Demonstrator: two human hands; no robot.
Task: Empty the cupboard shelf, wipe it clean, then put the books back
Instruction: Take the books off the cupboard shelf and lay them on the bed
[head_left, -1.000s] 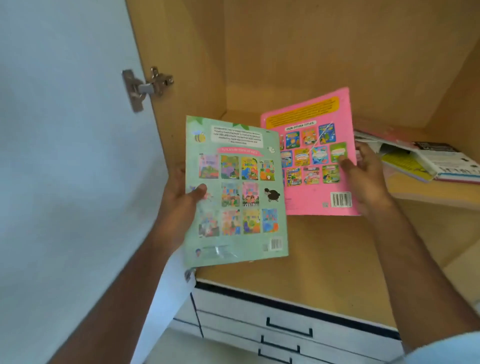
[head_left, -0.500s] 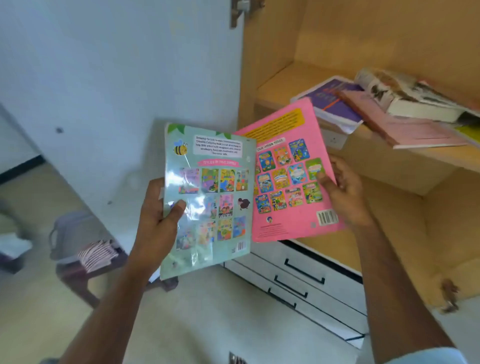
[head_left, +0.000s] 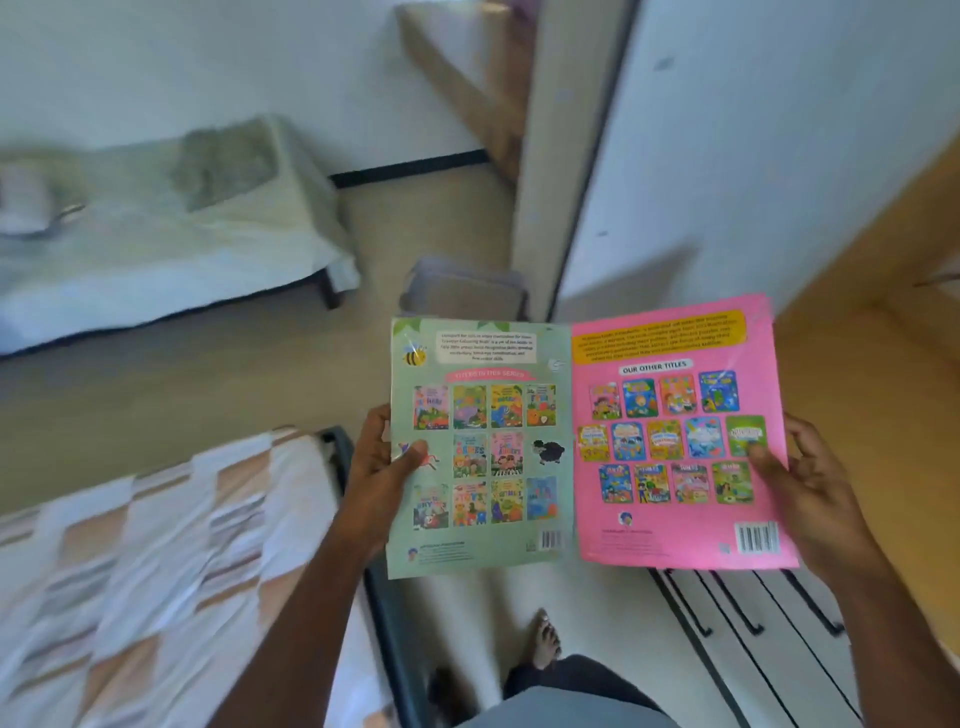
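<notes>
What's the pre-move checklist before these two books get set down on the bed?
1. Left hand gripping green book: ok.
2. Right hand gripping pink book: ok.
3. Books separate, not tangled: ok, edges only meet.
4. Checked bed within reach on the left: ok.
5. Bed surface free where visible: ok.
6. Floor path past bare foot: cannot tell, view blurred.

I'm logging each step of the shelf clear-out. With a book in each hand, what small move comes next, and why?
Probably lower both onto the checked bed at the left: the left hand grips the green book, the right hand the pink book, both off the shelf.
</notes>
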